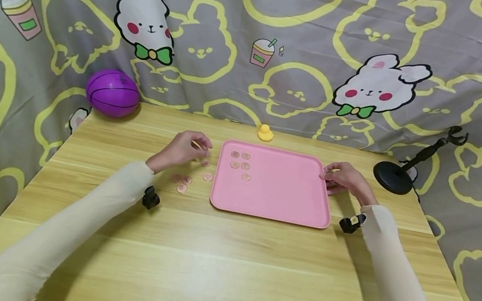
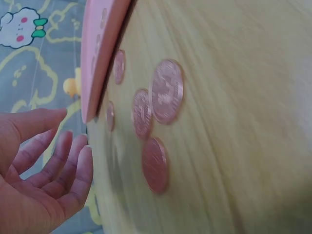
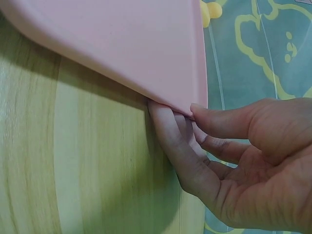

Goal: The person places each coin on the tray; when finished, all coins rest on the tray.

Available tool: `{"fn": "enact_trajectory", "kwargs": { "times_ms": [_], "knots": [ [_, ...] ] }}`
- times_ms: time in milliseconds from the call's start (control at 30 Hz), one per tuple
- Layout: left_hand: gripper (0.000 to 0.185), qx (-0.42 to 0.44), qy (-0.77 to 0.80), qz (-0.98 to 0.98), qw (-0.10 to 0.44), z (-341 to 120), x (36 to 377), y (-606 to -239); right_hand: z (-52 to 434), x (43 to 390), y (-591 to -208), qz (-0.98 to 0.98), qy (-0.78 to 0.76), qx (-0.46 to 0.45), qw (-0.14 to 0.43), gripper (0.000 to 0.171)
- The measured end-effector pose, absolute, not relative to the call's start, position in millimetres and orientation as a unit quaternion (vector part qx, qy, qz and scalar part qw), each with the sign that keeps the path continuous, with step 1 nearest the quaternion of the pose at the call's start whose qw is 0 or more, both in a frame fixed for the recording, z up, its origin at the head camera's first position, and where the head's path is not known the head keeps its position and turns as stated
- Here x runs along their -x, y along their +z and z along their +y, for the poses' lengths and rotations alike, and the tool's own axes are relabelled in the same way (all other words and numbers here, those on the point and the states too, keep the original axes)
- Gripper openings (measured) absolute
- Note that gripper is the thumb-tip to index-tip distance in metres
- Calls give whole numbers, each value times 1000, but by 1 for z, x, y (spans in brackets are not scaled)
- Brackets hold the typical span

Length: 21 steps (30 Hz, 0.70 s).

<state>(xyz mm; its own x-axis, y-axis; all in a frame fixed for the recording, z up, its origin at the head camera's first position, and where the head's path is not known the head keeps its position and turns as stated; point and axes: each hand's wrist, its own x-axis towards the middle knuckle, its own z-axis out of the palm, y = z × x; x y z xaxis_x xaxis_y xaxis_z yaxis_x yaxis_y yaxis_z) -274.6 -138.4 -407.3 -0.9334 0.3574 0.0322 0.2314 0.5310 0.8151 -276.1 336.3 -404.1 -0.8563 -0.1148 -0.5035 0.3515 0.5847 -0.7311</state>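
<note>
Leftmost, a purple ball (image 1: pixel 112 93) sits at the back corner of the table (image 1: pixel 227 264), against the printed cloth. Next comes the left hand (image 1: pixel 187 148), raised just above the wood beside the tray's left edge; in the left wrist view its fingers (image 2: pixel 68 163) are spread and relaxed, holding nothing. Just below and beside it, loose coins (image 1: pixel 184 183) lie flat on the table near the tray, and the left wrist view shows them (image 2: pixel 165 91) close together, some overlapping in that slanted view, though it is blurred. The pink tray (image 1: pixel 280 195) lies in the middle of the table, with five more coins (image 1: pixel 241 164) in its near-left corner area, set in a small cluster. A yellow duck (image 1: pixel 265 133) stands just behind the tray's far edge. At the tray's right edge, the right hand (image 1: pixel 346 179) grips the rim: the right wrist view shows the thumb on top and the fingers (image 3: pixel 170 131) tucked under the edge (image 3: pixel 195 105). Farthest right, a black stand (image 1: pixel 393 178) rests on the table corner, well apart from the tray.
</note>
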Motion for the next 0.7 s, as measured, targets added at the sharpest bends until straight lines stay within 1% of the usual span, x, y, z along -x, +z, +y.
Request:
{"fn": "enact_trajectory", "kwargs": {
  "times_ms": [200,400,533,700],
  "knots": [
    [27,-172,454,868,106,-148,274,-411,335,274,-404,853,-451,-66,254,34],
    [33,-181,428,874,141,-153,273,-416,333,276,-403,861,-437,-65,253,36],
    [31,-193,404,882,145,-150,274,-417,335,277,-404,858,-440,-63,257,36],
    [20,-190,385,891,146,-144,273,-417,337,276,-403,857,-441,-67,258,35]
  ]
}}
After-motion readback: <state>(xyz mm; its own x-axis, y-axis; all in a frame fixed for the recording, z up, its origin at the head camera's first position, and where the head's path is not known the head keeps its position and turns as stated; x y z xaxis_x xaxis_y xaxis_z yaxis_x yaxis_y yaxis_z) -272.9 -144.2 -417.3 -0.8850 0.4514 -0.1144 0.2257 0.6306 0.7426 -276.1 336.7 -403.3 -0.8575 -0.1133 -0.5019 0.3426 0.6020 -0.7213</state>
